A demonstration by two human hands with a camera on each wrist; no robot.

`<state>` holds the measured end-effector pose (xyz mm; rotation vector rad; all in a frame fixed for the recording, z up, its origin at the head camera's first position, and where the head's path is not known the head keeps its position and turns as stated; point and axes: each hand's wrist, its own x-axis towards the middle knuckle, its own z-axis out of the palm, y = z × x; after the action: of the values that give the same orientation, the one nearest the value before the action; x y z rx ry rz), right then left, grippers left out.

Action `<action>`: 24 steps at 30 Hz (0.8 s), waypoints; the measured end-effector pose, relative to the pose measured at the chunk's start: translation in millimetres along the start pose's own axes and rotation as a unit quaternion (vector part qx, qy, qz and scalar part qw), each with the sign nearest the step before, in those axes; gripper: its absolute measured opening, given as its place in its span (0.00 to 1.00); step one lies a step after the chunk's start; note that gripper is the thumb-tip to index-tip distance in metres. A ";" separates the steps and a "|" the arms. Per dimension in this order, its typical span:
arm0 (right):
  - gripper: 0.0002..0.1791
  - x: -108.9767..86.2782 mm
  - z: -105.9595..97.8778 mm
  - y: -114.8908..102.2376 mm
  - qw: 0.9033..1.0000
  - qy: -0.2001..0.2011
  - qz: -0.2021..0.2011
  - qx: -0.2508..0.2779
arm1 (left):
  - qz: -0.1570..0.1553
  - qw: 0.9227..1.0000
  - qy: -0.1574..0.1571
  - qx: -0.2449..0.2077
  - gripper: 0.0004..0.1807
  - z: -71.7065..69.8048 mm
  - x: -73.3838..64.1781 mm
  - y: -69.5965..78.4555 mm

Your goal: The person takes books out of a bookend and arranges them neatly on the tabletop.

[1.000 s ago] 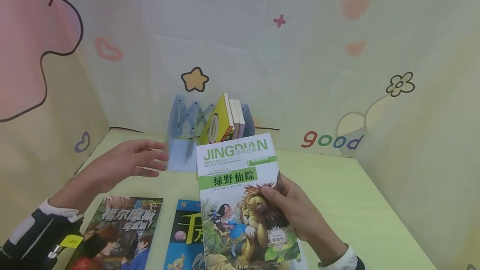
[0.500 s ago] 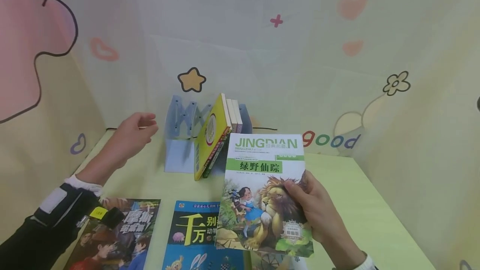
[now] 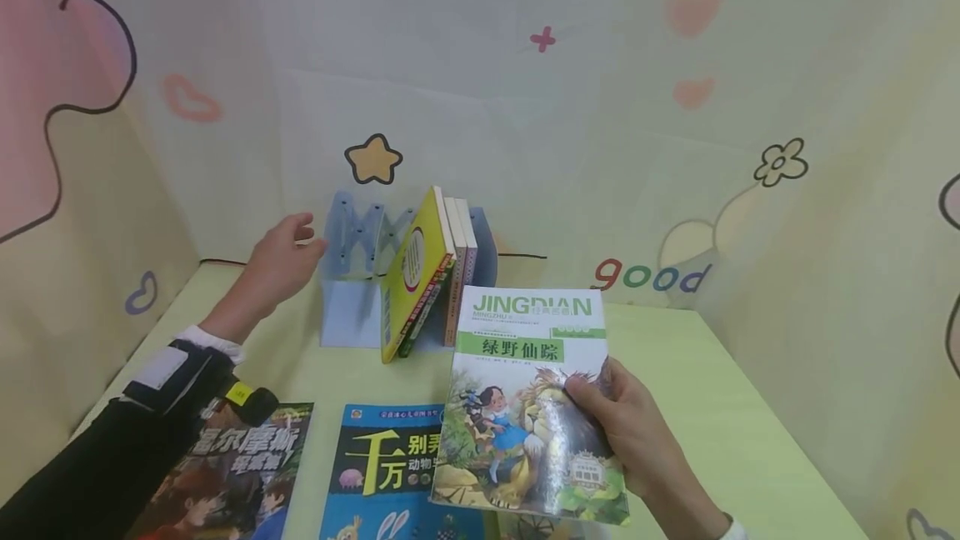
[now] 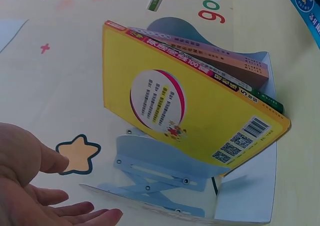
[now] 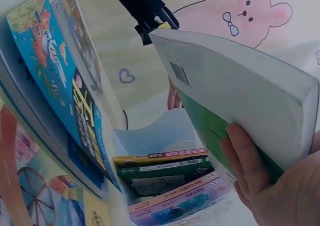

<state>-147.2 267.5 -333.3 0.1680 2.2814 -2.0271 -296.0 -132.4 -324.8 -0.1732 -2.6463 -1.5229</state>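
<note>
My right hand [image 3: 633, 423] grips a white and green paperback book [image 3: 525, 407] by its right edge, thumb on the cover with a girl and a lion. In the right wrist view the fingers [image 5: 245, 156] lie against its back cover. My left hand [image 3: 285, 261] is raised with loosely bent fingers beside the left end of a light blue metal bookend [image 3: 341, 232], holding nothing. In the left wrist view that hand [image 4: 30, 181] appears near the bookend's side plate. A yellow book [image 4: 200, 110] leans inside the bookend against several other upright books [image 3: 459, 265].
A dark comic-style book [image 3: 225, 473] lies at the table's left front. Right of it lies a blue book [image 3: 390, 473], stacked beside another book partly hidden under the held one. The pale green tabletop [image 3: 720, 440] stretches to the right; a printed cloth wall stands behind.
The held book has moved right and slightly down from in front of the bookend, uncovering the yellow book. My left hand has risen and come closer to the bookend's left end.
</note>
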 end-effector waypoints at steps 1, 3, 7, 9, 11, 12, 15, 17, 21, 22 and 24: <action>0.28 0.6 1.4 1.7 1.000 -0.002 0.001 -0.002 | -0.002 1.000 0.002 0.001 0.37 1.2 1.9 -1.1; 0.28 2.1 4.4 5.2 1.000 -0.011 0.003 -0.002 | -0.002 1.000 0.006 0.005 0.37 3.0 5.3 -3.3; 0.29 5.2 11.2 13.6 0.999 -0.046 0.000 0.008 | -0.013 1.000 0.011 0.009 0.37 8.9 11.2 -3.8; 0.30 6.5 14.9 18.1 0.998 -0.067 -0.002 0.016 | -0.017 1.000 0.011 0.014 0.37 11.5 13.5 -3.6; 0.30 7.6 19.4 22.8 0.997 -0.080 -0.003 0.020 | -0.019 1.000 0.012 0.019 0.37 14.0 15.6 -3.5; 0.30 8.1 22.0 25.2 0.996 -0.085 -0.002 0.021 | -0.020 0.999 0.012 0.022 0.37 14.9 16.4 -3.8; 0.29 9.1 30.8 31.9 0.995 -0.094 0.003 0.026 | -0.028 0.999 0.016 0.028 0.38 17.8 18.1 -4.5; 0.28 9.5 36.3 36.1 0.994 -0.103 0.009 0.031 | -0.034 0.999 0.014 0.028 0.39 19.7 18.5 -4.6; 0.28 10.0 45.8 44.6 0.991 -0.126 0.018 0.040 | -0.039 0.999 0.009 0.026 0.39 22.6 18.5 -3.9; 0.27 10.2 47.9 46.6 0.990 -0.131 0.019 0.043 | -0.036 0.999 0.009 0.028 0.38 23.0 18.7 -3.8; 0.27 10.5 52.4 50.4 0.989 -0.141 0.023 0.046 | -0.031 0.999 0.007 0.033 0.37 23.5 19.4 -3.9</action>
<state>-151.2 221.7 -390.5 -0.0577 1.9994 -1.9892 -316.1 -112.9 -337.4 -0.0755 -2.7107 -1.4471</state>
